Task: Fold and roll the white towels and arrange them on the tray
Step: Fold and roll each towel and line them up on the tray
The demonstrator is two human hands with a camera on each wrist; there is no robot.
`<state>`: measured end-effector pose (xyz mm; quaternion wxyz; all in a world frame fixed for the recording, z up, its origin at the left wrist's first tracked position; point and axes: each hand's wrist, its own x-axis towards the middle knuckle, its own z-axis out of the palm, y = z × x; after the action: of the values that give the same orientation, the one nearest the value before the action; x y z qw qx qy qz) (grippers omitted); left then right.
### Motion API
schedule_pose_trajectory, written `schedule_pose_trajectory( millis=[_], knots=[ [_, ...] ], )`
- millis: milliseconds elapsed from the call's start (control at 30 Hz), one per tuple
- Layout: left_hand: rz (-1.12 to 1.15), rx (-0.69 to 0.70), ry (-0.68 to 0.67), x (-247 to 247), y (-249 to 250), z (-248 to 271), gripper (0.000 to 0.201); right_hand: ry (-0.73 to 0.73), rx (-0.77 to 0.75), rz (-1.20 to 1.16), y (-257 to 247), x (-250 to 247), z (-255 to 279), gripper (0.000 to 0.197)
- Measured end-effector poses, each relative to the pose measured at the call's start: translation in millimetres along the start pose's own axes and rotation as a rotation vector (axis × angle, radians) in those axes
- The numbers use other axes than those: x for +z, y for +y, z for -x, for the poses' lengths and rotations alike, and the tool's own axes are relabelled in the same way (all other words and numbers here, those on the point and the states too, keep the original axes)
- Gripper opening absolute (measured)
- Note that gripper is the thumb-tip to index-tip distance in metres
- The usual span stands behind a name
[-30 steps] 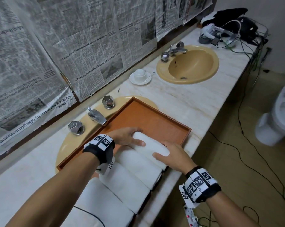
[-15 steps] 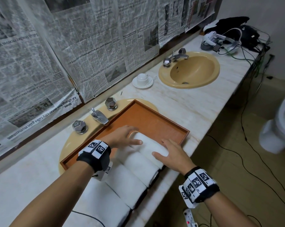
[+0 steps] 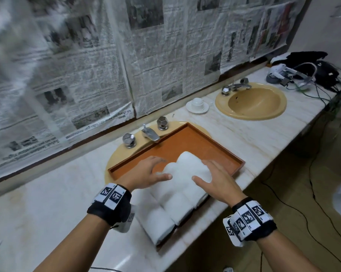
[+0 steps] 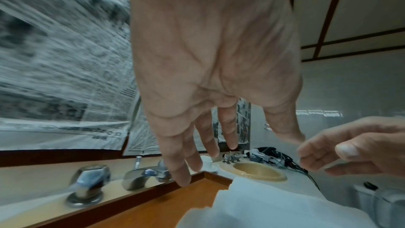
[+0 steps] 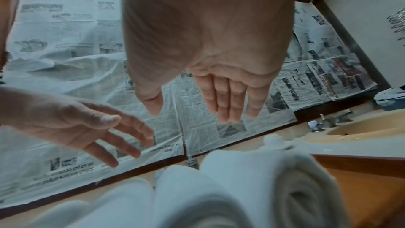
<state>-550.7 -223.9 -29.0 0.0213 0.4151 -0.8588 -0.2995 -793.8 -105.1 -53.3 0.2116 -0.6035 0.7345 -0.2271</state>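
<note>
three rolled white towels (image 3: 177,195) lie side by side in the wooden tray (image 3: 220,152) on the table (image 3: 54,209); both grips hover above them. left hand (image 4: 210,68): fingers spread, holding nothing. right hand (image 5: 210,44): fingers straight, holding nothing. newspaper (image 5: 208,127) print unreadable.

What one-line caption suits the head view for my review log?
Both open hands, left hand and right hand, hover over rolled white towels lined in a brown wooden tray.

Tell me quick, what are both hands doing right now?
Left hand: open, fingers straight, holding nothing.
Right hand: open, fingers straight above the rolled towels, holding nothing.
</note>
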Motion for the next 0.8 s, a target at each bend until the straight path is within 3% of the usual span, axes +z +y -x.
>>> schedule_pose_trajectory(
  millis=[233, 500, 800],
  knots=[
    [0.103, -0.121, 0.143, 1.6, -54.2, 134.8, 0.072, -0.036, -0.125, 0.002, -83.7, 45.2, 44.8, 0.071],
    [0.167, -0.349, 0.268, 27.1, -121.7, 289.0, 0.074, -0.218, -0.315, 0.021, -177.6, 121.3, 98.3, 0.068],
    [0.209, -0.594, 0.416, 43.9, -163.6, 403.8, 0.073, -0.377, -0.569, 0.117, -252.8, 195.4, 116.7, 0.074]
  ],
)
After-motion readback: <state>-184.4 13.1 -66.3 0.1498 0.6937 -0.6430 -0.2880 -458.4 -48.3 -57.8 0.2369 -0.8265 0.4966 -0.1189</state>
